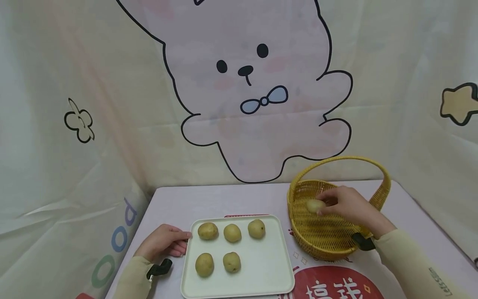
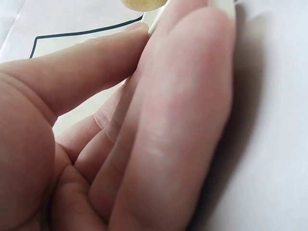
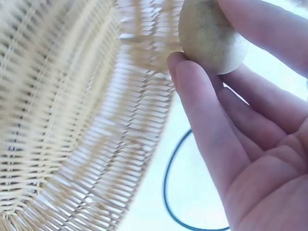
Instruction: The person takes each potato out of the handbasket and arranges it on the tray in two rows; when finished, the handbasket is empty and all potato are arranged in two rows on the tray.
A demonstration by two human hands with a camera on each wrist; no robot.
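Note:
My right hand [image 1: 345, 205] pinches a potato [image 1: 315, 206] between thumb and fingers, over the yellow wicker basket [image 1: 325, 249]. Up close in the right wrist view, the fingers and thumb grip the smooth, pale potato [image 3: 209, 41] beside the woven basket wall [image 3: 139, 130]. At the left side, my left hand [image 1: 164, 241] pinches the rim of a white rectangular tray [image 1: 261, 282]. The left wrist view has its thumb and forefinger on the tray edge. Several potatoes lie on the tray, three in the back row, including this one [image 1: 232, 233], and two in front.
The basket's tall arched handle [image 1: 349, 158] rises above its rim. A pale tablecloth [image 1: 179, 199] with a red printed patch [image 1: 336, 282] covers the table. Behind it hangs a cloth backdrop [image 1: 149, 158] with a cartoon animal, and cloth hangs at both sides.

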